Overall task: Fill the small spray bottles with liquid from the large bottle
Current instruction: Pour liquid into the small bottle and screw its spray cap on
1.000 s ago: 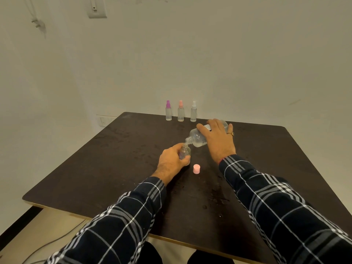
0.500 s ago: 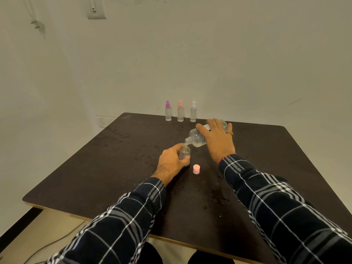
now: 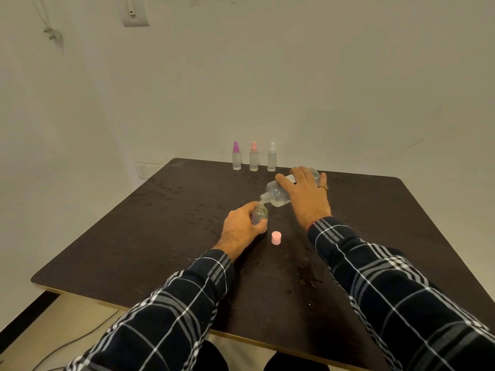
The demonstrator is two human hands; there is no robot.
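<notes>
right hand tilting large bottle, left hand gripping small bottle

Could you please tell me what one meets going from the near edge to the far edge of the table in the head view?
Pink cap → small open bottle held by the left hand → large bottle tilted in the right hand → three capped spray bottles in a row at the far edge.

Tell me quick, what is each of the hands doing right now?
Left hand: grips the small bottle.
Right hand: grips the tilted large bottle.
</notes>
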